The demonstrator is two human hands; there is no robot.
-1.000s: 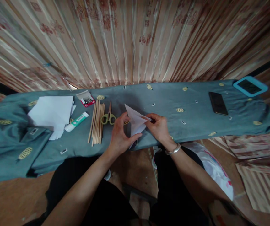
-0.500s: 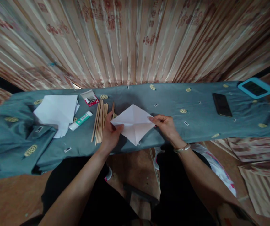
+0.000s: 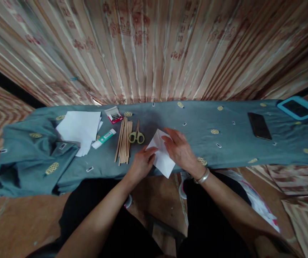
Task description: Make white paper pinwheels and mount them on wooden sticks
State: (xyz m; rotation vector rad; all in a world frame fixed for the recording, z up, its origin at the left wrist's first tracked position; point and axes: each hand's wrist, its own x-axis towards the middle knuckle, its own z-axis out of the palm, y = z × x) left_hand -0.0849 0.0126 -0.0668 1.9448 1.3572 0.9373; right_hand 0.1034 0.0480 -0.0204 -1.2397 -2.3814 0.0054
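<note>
I see the paper point(image 3: 165, 164) between my left hand point(image 3: 141, 164), pinching its edge, and right hand point(image 3: 179, 150), spread out; its long way runs far to near.

Forearms point(image 3: 100, 211) slant inward, the left grip point(image 3: 144, 160) curled, the right grip point(image 3: 177, 147) (fingers slightly parted) more extended

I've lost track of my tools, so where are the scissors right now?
In the head view, the scissors lie on the teal cloth, left of centre, just right of the wooden sticks and beyond the left hand.
</note>
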